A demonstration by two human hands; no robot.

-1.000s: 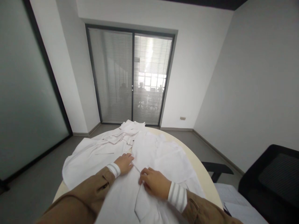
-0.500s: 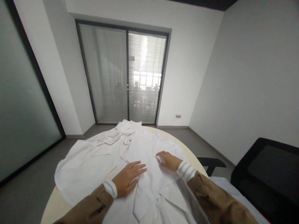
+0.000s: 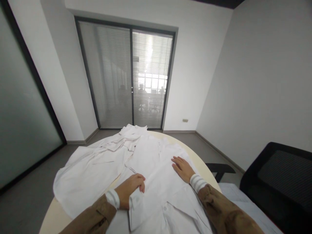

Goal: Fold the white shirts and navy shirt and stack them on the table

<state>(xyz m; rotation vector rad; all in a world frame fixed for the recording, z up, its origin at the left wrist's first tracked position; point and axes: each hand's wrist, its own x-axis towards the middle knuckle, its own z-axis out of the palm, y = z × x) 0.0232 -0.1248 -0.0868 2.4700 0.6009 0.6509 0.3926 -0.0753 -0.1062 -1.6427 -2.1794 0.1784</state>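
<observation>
A white coat [image 3: 156,185] with buttons lies spread over the round table. My left hand [image 3: 130,188] is at its left side, fingers curled together round a raised edge of the cloth near a small button; the fingertips are partly hidden. My right hand [image 3: 182,168] rests palm down on the coat's right part, with fingers stretched out and nothing held. A second white garment [image 3: 90,175] lies rumpled on the left of the table, close beside my left hand, with a slit visible in it.
The pale round table [image 3: 50,211] shows its rim at left and right. A black mesh chair [image 3: 280,182] with an armrest stands at the right. More whitish cloth [image 3: 234,195] lies near the chair. Beyond the table is a glass partition [image 3: 112,81] with blinds.
My left hand has curled its fingers and lifted the cloth's left edge. My right hand has moved right and flattened on the coat.
</observation>
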